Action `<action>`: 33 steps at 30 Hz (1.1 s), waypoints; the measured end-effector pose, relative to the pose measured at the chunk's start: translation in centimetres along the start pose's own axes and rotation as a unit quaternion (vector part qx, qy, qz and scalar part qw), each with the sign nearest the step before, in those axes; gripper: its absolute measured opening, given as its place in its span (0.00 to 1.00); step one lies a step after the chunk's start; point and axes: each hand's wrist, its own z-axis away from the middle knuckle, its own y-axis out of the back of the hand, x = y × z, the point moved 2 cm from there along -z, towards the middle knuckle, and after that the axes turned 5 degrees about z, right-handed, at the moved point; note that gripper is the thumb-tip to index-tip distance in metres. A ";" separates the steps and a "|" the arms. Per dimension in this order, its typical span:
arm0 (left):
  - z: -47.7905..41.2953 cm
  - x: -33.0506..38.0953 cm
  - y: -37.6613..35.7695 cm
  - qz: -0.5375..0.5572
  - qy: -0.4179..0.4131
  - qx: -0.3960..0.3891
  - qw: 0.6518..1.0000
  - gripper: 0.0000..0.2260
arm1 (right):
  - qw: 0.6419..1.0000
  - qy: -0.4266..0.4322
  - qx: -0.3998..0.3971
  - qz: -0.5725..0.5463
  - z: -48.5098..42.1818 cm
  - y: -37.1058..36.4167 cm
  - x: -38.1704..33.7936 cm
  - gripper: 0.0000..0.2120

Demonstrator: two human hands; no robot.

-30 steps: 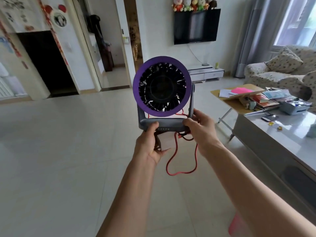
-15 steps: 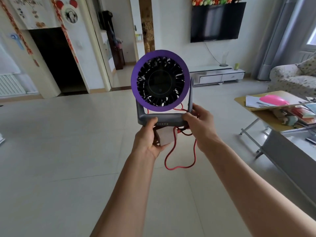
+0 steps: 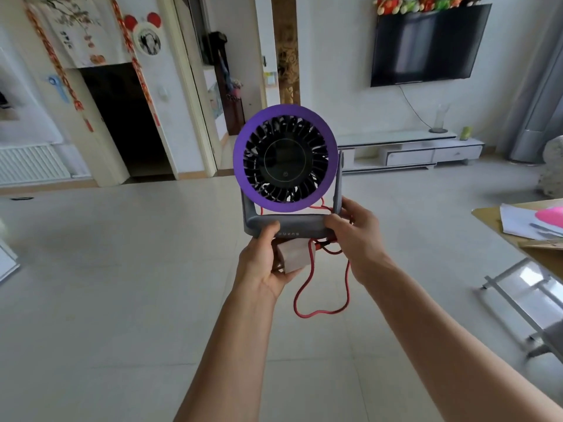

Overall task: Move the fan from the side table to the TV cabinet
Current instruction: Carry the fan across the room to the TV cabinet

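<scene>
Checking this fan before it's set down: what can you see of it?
The fan has a purple ring around black blades and a dark hub with a power symbol, in a grey U-shaped stand. Upright in mid-air; the left hand and right hand hold its base, a red cable dangling below.

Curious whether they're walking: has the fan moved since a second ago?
Yes. The fan, gripped by the left hand and right hand, is nearer the TV cabinet, which now looks bigger behind it.

A television (image 3: 426, 47) hung on the wall, plush toys (image 3: 426, 3) lined along its top. A white radiator (image 3: 30, 164) stood far left, near a dark doorway (image 3: 128, 123). Papers (image 3: 522, 225) lay far right.
</scene>
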 end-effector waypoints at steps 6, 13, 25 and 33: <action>-9.6 3.3 -3.6 -0.001 -0.005 0.016 1.000 0.19 | 1.000 -0.005 -0.014 0.011 -10.7 -2.4 2.3 0.14; -22.6 7.4 -7.4 -0.005 0.001 0.021 1.000 0.19 | 1.000 0.007 -0.015 0.026 -24.0 -6.2 5.8 0.15; -46.7 17.7 -15.5 -0.038 0.007 0.003 0.999 0.21 | 0.999 0.006 0.034 0.001 -49.0 -13.7 10.5 0.15; -60.6 19.1 -22.1 -0.043 0.038 -0.011 0.998 0.20 | 0.998 -0.013 0.049 0.021 -63.0 -13.9 15.4 0.16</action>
